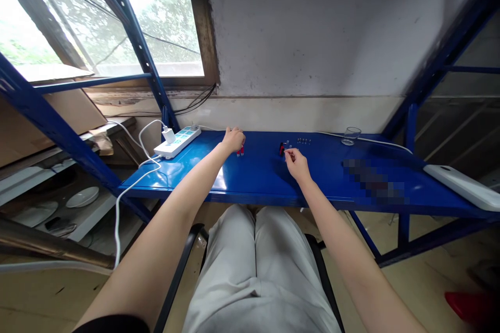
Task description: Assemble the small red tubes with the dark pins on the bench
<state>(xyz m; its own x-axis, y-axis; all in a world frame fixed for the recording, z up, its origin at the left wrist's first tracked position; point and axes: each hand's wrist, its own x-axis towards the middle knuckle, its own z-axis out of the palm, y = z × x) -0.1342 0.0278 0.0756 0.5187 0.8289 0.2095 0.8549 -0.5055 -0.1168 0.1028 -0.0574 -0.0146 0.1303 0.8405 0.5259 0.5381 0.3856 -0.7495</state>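
Over the left-centre of the blue table (258,179), my left hand (233,139) curls its fingers down beside some small red pieces with pale ends (240,151). Whatever those fingers hold is hidden behind the hand. My right hand (297,164) has thumb and forefinger pinched together; anything between them is too small to name. Just left of that pinch stands a small black-and-red object (282,149). Tiny clear or silvery bits (289,144) lie near it. Farther back, several small metallic pieces (303,141) sit in short rows.
A white power strip (177,141) with a plugged-in charger and cable lies at the left. On the right are a clear glass (351,136), a blurred-out dark object (375,182) and a white flat device (463,186). Blue frame posts (410,127) flank the table.
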